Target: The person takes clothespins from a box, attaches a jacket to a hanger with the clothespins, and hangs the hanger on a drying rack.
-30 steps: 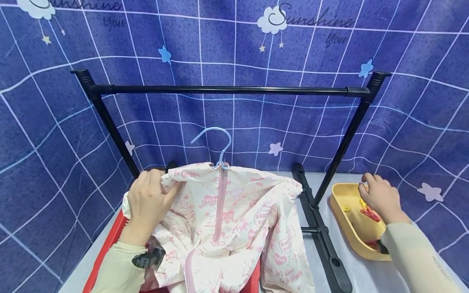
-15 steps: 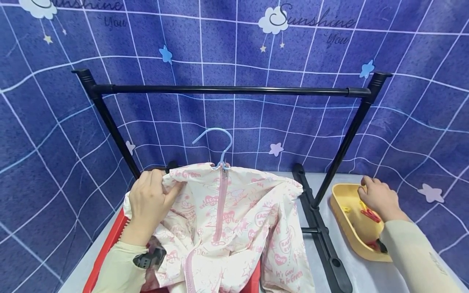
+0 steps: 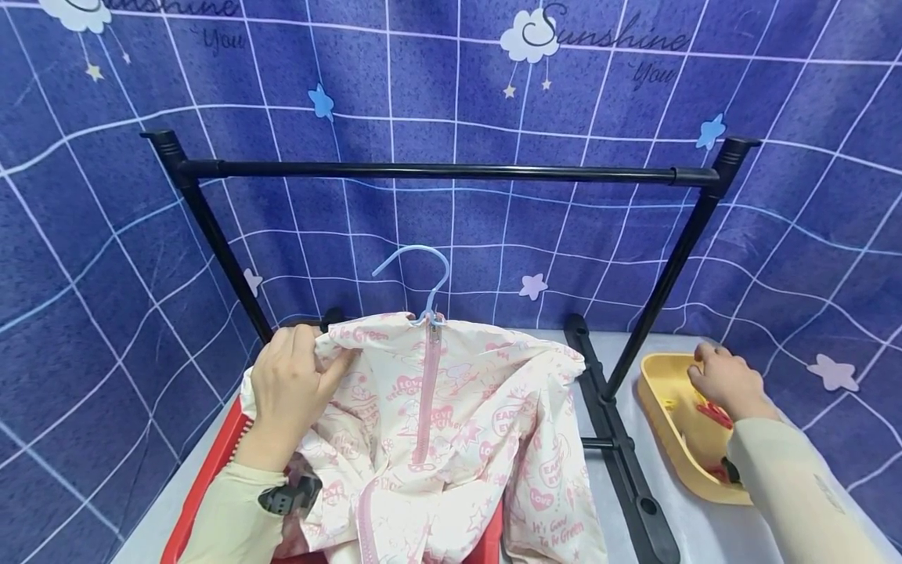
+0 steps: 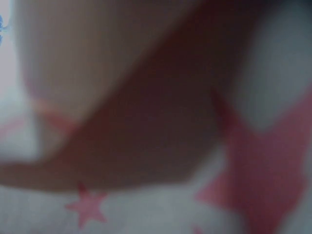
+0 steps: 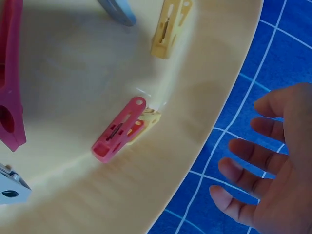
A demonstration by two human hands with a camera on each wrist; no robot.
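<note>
A white jacket [image 3: 465,415] with pink print and a pink zip hangs on a light blue hanger [image 3: 446,274], whose hook sticks up from the collar. My left hand [image 3: 285,384] grips the jacket's left-side shoulder, thumb in front; the left wrist view shows blurred star-printed cloth. At the right, my right hand [image 3: 729,384] hovers over the yellow tray [image 3: 665,439]. Its fingers are loosely bent with nothing between them in the right wrist view. A pink clothespin [image 5: 119,129] and a yellow clothespin [image 5: 170,29] lie in the tray, among several others.
A black clothes rack [image 3: 451,170] stands behind the jacket, its right foot [image 3: 620,454] between jacket and tray. Under the jacket is a red basket [image 3: 204,486]. A blue grid-patterned curtain [image 3: 564,251] forms the backdrop.
My right hand has dipped slightly and drawn a little to the left over the tray, covering more of the clothespins. The left hand keeps its grip on the jacket.
</note>
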